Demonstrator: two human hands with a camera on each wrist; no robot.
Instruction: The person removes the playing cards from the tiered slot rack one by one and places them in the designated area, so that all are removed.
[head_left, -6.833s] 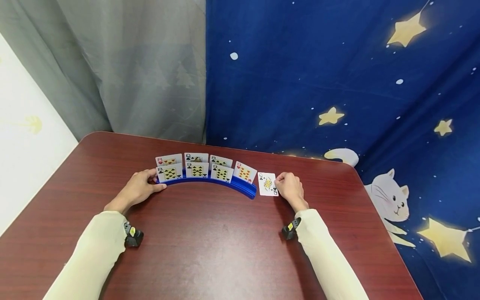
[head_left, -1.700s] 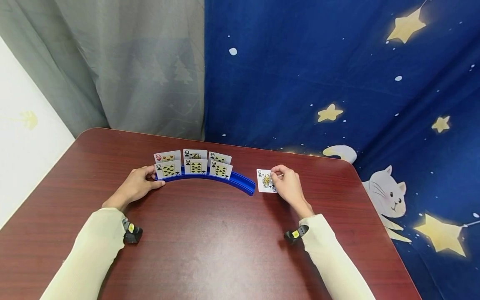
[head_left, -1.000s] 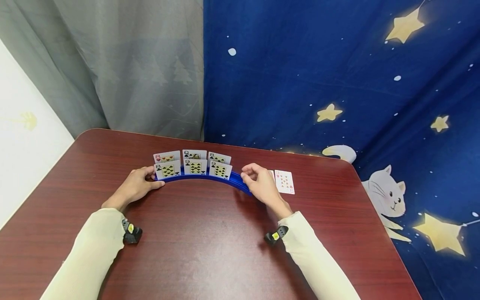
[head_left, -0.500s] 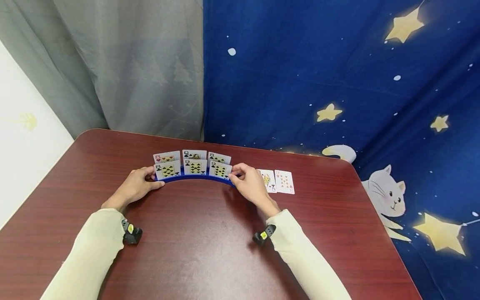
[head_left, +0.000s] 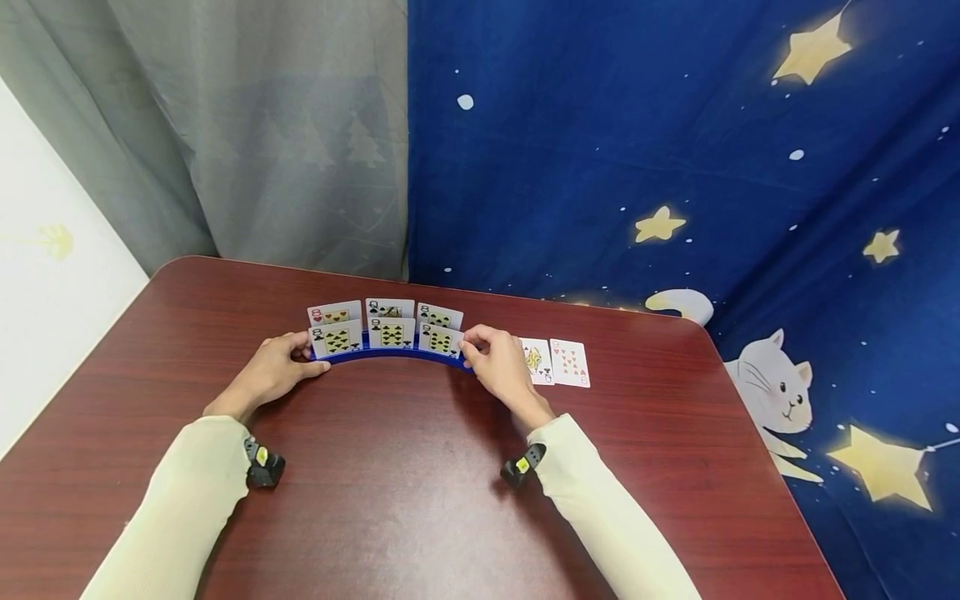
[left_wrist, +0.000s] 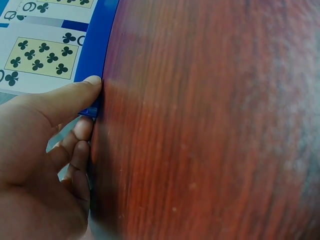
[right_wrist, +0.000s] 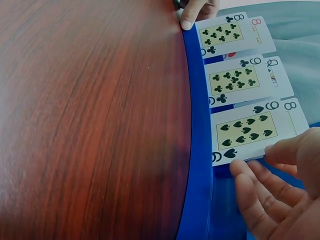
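Observation:
A curved blue card holder (head_left: 390, 353) stands on the table with two rows of playing cards. My left hand (head_left: 273, 369) grips its left end, thumb on the front edge near the eight of clubs (left_wrist: 42, 57). Beside that stands the nine of clubs (right_wrist: 235, 80). My right hand (head_left: 501, 367) pinches the right edge of the nine of spades (right_wrist: 245, 131), which still stands in the front slot. Behind the front row show the eight of hearts (head_left: 334, 312), queen of spades (head_left: 390, 307) and another eight (head_left: 441, 315). My right hand covers the holder's right end.
Right of the holder, a queen of clubs (head_left: 537, 362) and a heart card (head_left: 570, 363) lie face up side by side, the queen partly behind my right hand. Curtains (head_left: 525, 167) hang behind the table's (head_left: 390, 483) far edge.
The heart card has left the holder's right end and now lies beside the queen of clubs. My right hand moved left from there to the nine of spades. My left hand stayed.

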